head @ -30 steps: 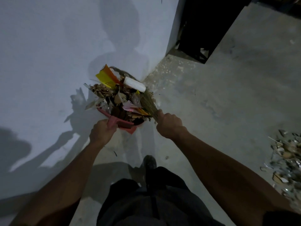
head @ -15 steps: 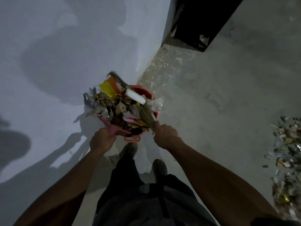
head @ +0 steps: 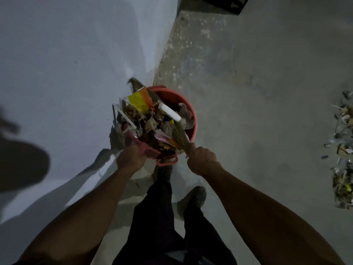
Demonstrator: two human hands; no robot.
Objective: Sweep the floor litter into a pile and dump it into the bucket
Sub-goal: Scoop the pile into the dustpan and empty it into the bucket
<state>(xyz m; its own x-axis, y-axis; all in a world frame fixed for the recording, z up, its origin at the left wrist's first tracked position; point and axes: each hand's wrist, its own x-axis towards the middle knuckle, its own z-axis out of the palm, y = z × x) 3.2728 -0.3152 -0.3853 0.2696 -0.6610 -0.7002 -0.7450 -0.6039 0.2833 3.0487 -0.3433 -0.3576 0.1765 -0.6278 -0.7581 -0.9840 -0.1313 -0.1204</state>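
Observation:
A red bucket (head: 192,119) stands on the concrete floor beside the white wall. My left hand (head: 129,158) grips the handle of a pink dustpan (head: 148,150) held over the bucket's near left side. The pan is heaped with litter (head: 142,115): a yellow-orange wrapper, a white tube, paper scraps and dry bits. My right hand (head: 201,156) grips a straw broom (head: 180,137) whose bristles lie across the heap, their far tip poking out beyond the bucket. Some crumpled litter shows inside the bucket.
The white wall (head: 66,73) runs along the left and meets the floor just behind the bucket. A second litter pile (head: 342,150) lies on the floor at the right edge. My feet (head: 193,199) stand just behind the bucket. A dark object (head: 215,4) sits at the top.
I have stepped closer, so the bucket has come fully into view under the loaded dustpan. Both hands keep their grips; pan and broom now hang over the bucket's mouth.

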